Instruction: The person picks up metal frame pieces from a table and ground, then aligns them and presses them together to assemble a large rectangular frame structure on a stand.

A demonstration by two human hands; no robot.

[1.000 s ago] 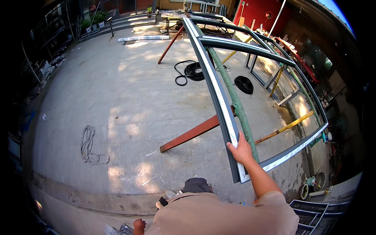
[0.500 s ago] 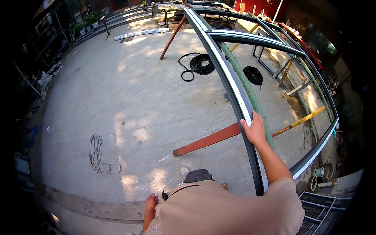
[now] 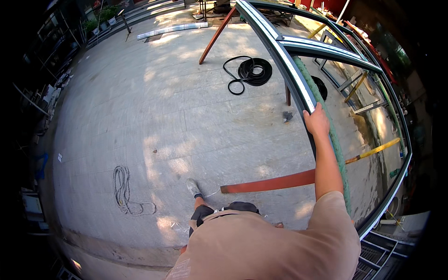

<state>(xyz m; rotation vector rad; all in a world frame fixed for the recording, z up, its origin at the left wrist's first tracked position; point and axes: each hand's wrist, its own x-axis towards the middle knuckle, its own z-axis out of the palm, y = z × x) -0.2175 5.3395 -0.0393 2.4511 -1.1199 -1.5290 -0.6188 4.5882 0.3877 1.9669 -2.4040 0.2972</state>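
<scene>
A large dark metal frame with white strips [image 3: 299, 80] lies raised off the ground on my right. My right hand [image 3: 317, 120] is closed over its near-side rail, with the arm stretched out ahead. Just beside the rail runs a green pole [image 3: 337, 140], which seems to lie under the frame. Below, a red-brown beam [image 3: 266, 183] sticks out to the left from under the frame and my forearm. Only a sliver of my left hand [image 3: 183, 249] shows by my shirt; its fingers are hidden.
Ahead on the paved ground lies a black coil [image 3: 267, 80], with a second dark coil [image 3: 319, 87] behind the rail. A looped grey rope [image 3: 122, 189] lies to the left. A yellow pole [image 3: 373, 150] crosses beneath the frame; white strips [image 3: 172, 31] lie farther off.
My right hand now grips the rail farther along, with the arm straighter. A shoe and lower leg have come forward into view. My left hand has gone almost wholly behind my shirt.
</scene>
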